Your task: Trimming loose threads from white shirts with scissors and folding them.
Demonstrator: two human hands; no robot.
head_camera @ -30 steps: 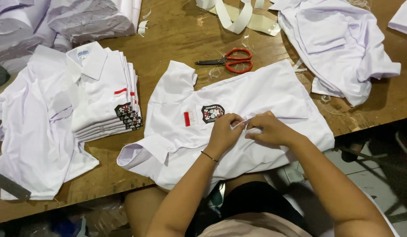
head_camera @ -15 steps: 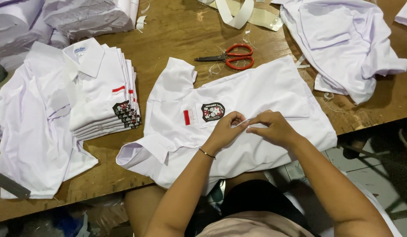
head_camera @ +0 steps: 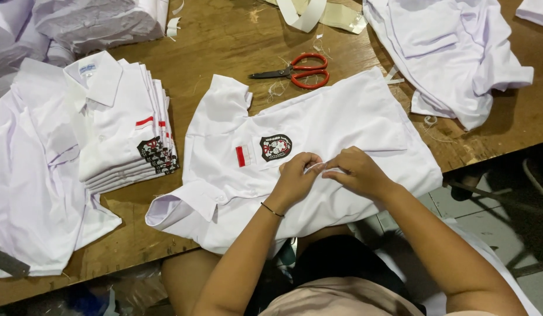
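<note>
A white short-sleeved shirt lies spread flat on the wooden table, with a dark round badge and a small red patch on its chest. My left hand, a thin bracelet on its wrist, pinches the shirt's front placket just right of the badge. My right hand pinches the same strip of cloth beside it, fingertips nearly meeting. Both hands rest on the shirt's middle.
Red-handled scissors lie just above the shirt. A stack of folded white shirts sits at the left on loose white cloth. Unfolded white shirts are heaped at the upper right, white strips at the top edge.
Both hands stay pinched on the shirt's front, with only slight finger shifts. The view has drifted a little.
</note>
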